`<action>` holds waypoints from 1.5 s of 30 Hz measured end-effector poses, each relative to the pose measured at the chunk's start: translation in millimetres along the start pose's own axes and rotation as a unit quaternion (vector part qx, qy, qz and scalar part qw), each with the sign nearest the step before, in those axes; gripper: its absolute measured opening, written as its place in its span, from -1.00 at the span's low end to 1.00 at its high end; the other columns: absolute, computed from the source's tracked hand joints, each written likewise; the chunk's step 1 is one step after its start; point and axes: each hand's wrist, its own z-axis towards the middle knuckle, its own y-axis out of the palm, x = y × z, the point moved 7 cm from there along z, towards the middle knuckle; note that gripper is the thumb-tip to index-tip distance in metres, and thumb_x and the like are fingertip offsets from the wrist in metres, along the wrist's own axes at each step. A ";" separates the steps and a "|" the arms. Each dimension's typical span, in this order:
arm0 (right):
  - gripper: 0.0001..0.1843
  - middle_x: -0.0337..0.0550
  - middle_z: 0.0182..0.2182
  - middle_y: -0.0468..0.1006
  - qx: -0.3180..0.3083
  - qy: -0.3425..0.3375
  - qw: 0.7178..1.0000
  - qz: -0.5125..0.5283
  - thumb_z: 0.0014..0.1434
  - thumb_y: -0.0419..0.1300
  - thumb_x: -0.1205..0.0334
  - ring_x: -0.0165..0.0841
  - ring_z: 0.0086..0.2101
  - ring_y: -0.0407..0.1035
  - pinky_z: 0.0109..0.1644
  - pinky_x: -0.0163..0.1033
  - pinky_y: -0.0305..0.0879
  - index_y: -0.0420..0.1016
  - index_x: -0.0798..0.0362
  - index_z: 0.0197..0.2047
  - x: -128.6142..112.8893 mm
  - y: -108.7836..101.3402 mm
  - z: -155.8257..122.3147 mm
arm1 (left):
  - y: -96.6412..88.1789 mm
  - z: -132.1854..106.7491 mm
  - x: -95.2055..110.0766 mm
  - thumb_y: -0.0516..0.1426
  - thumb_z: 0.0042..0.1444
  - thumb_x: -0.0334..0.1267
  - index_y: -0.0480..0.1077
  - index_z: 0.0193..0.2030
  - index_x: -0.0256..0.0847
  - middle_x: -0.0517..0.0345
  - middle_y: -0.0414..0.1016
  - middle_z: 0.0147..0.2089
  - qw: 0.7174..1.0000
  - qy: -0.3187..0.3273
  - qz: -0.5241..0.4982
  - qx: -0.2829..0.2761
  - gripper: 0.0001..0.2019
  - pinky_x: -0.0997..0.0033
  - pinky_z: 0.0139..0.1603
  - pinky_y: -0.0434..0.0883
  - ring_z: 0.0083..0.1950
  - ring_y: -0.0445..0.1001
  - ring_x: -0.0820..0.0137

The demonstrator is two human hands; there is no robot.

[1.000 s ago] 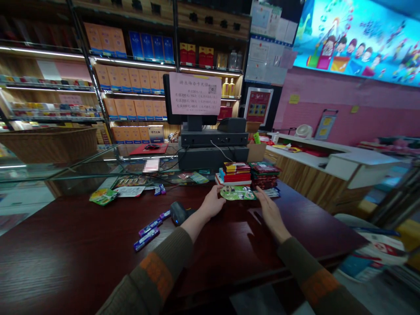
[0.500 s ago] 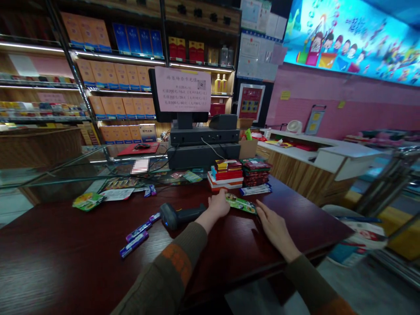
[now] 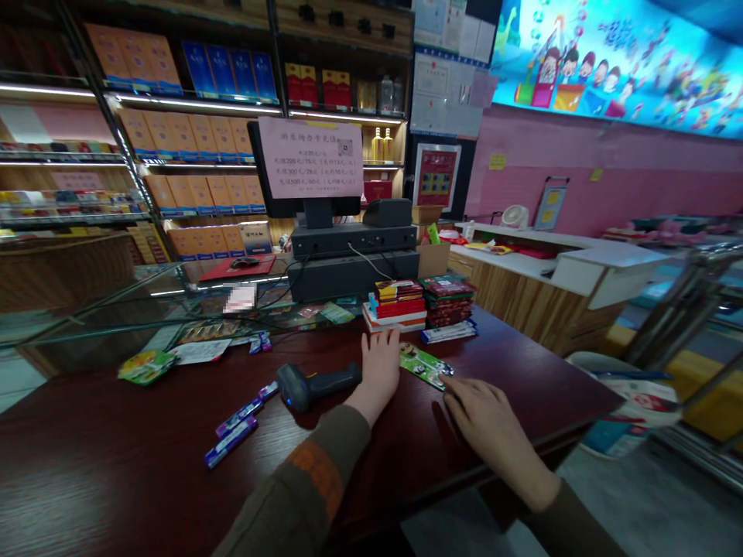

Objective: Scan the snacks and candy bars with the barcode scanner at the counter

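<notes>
right hand open on end of glossy green packet; left hand open beside it. packet seemed light, limp, slippery; edge pinch looked best.

Barcode scanner lying on the desk — wrapped sticks sitting just left of it, a flat packet lying to its right, stacked boxes standing behind that packet, a monitor rising beyond them, to the left.

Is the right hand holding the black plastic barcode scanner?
No, the right hand touches a green card; the scanner lies on the dark wooden counter.
</notes>
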 end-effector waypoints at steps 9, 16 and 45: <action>-0.52 -0.07 0.24 0.47 -0.048 0.035 0.998 0.008 0.41 -0.11 0.06 -0.09 0.29 0.23 0.32 0.23 0.10 0.40 -0.07 0.26 42.4 30.2 32.2 | 4.3 -55.6 41.9 0.01 0.37 -0.09 0.32 0.25 -0.09 0.08 0.60 0.08 0.988 0.131 -0.033 -0.074 -0.63 -0.31 0.47 -0.07 0.20 0.42 0.17; -0.53 -0.05 0.22 0.49 -0.027 -0.010 0.999 -0.015 0.41 -0.08 0.08 -0.10 0.26 0.28 0.34 0.24 0.06 0.38 -0.08 0.29 18.8 27.1 13.4 | 7.4 -51.1 36.1 -0.06 0.40 -0.08 0.27 0.32 -0.16 0.00 0.50 0.24 0.987 0.126 -0.054 -0.089 -0.56 -0.42 0.46 -0.18 0.37 0.28 0.04; -0.43 -0.04 0.35 0.32 -0.080 -0.029 0.996 0.007 0.39 -0.07 0.17 -0.15 0.34 0.18 0.36 0.22 0.06 0.14 -0.12 0.43 11.8 49.1 53.2 | 9.8 -34.7 15.4 -0.09 0.33 -0.38 0.31 0.27 -0.31 -0.12 0.62 0.05 0.993 0.091 0.051 -0.055 -0.59 -0.16 0.51 -0.10 0.31 0.36 0.13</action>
